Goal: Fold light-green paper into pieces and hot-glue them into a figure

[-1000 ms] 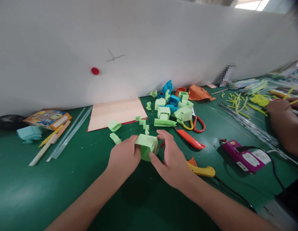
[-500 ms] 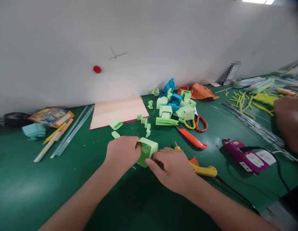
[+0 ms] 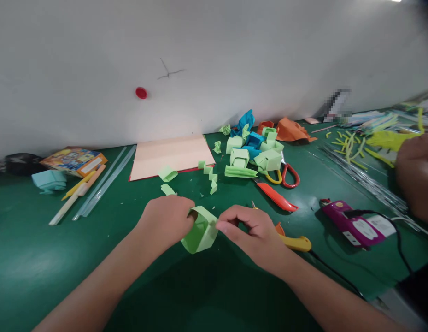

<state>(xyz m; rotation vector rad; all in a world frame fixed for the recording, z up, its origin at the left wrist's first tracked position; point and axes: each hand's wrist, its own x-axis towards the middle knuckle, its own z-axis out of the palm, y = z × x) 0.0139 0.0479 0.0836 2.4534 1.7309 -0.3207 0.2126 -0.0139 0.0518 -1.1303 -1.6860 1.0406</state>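
My left hand (image 3: 167, 219) is closed round the left side of a light green folded paper box (image 3: 204, 236), its fingers tucked inside the open end. On the other side my right hand (image 3: 253, 233) pinches the box's right edge between thumb and forefinger. The paper is held just above the green table. Just beyond my hands lie a zigzag strip of green paper (image 3: 210, 174) and a small folded green piece (image 3: 168, 173). Partly hidden behind my right hand is a yellow corded tool with an orange trigger (image 3: 296, 243), which looks like a glue gun.
Folded green and blue paper pieces (image 3: 239, 157) lie in a heap near the wall. Beside them are scissors (image 3: 290, 176), a red cutter knife (image 3: 278, 197) and a purple power adapter (image 3: 354, 223). At the right, another person's hand (image 3: 417, 170) is near yellow fuzzy stems (image 3: 386, 139).
The green box has turned and shifted slightly left and down, showing more of its side. My right hand has moved to its edge. The other person's hand has moved slightly.
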